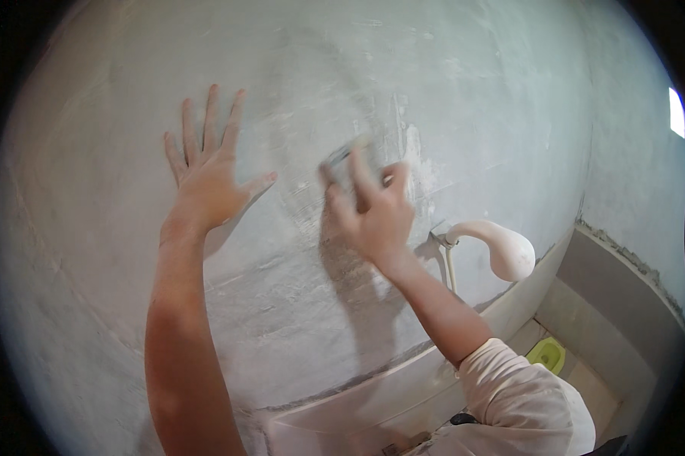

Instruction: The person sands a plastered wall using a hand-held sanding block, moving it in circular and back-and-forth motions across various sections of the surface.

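Pale sleeve and bare forearms before a grey wall, small tool in your right hand

Nearest the camera, your pale sleeve (528, 403) fills the lower right of the frame, and your bare left forearm (181, 327) rises from the lower left. The small flat tool (347, 150) is just above the middle of the frame, close to the wall; it is blurred, so its exact kind and whether its edge touches the surface cannot be told. Your right hand (374, 219) has hold of it, its fingers partly bent and gripping the tool at their tips. Your left hand (208, 182), left of centre, is wide open, palm toward the wall and fingers spread upward, with nothing in its grasp.

Behind both hands, the grey wall (479, 99) spans most of the frame, streaked and scuffed. A whitish patch (413, 148) marks it just right of the tool. Right of centre, a white curved shower head (511, 254) juts out, a thin pipe (450, 272) beneath it. Farther out, a yellow-green basin (546, 355) sits at the lower right, and a bright opening (677, 112) shows at the upper right edge.
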The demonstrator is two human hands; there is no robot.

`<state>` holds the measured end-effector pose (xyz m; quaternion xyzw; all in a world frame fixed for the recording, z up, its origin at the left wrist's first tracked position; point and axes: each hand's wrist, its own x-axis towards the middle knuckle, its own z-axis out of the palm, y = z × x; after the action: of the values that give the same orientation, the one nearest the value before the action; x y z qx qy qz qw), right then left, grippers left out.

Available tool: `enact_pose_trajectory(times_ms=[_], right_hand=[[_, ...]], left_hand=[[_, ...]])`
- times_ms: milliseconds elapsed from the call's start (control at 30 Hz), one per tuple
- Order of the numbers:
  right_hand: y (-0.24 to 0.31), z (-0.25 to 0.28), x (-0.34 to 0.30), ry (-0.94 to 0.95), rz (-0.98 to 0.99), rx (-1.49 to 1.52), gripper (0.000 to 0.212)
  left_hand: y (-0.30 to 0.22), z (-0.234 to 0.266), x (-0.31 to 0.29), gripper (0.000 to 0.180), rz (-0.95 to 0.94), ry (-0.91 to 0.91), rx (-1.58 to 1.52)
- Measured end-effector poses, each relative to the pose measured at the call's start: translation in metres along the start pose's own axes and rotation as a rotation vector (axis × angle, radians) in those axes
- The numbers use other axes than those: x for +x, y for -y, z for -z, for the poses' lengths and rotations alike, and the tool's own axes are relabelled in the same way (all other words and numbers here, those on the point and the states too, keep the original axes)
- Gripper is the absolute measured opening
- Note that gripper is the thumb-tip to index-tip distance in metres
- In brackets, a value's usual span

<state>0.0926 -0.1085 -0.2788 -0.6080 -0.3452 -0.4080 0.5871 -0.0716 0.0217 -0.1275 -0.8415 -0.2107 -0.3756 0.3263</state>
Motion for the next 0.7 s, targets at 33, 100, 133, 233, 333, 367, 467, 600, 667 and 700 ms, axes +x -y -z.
enact_pose_trajectory(times_ms=[33,100,133,233,333,367,467,600,667,700], right_hand=[[-0.003,-0.004,-0.016,0.003,0.0,0.004,0.065],[-0.015,-0.014,-0.043,0.2,0.45,0.015,0.067],[-0.024,-0.014,-0.035,0.164,0.53,0.031,0.067],[-0.041,0.003,-0.002,0.087,0.291,-0.009,0.066],[-0.026,0.009,0.011,0.006,0.101,0.014,0.064],[-0.02,0.006,0.005,-0.034,0.025,0.012,0.063],[-0.029,0.004,-0.043,0.182,0.328,-0.068,0.063],[-0.039,0.007,-0.015,0.234,0.377,-0.025,0.064],[-0.047,0.008,0.01,0.163,0.197,-0.109,0.064],[-0.054,0.005,0.023,0.009,0.145,-0.094,0.063]], left_hand=[[0.0,0.0,0.0,0.131,0.003,0.003,0.003],[-0.001,0.002,-0.001,0.131,0.024,0.045,0.002],[-0.003,0.003,-0.001,0.131,0.021,0.038,0.002],[-0.006,0.011,-0.001,0.124,0.039,0.051,0.035],[-0.009,0.007,-0.005,0.119,0.065,0.027,-0.031],[-0.009,0.002,-0.007,0.115,0.048,-0.034,-0.028],[-0.01,-0.024,-0.019,0.1,0.008,-0.192,-0.013],[-0.002,-0.043,-0.037,0.072,-0.002,-0.349,0.02],[-0.003,-0.044,-0.033,0.071,-0.032,-0.357,0.032],[-0.007,-0.048,-0.035,0.07,-0.041,-0.366,0.052]])
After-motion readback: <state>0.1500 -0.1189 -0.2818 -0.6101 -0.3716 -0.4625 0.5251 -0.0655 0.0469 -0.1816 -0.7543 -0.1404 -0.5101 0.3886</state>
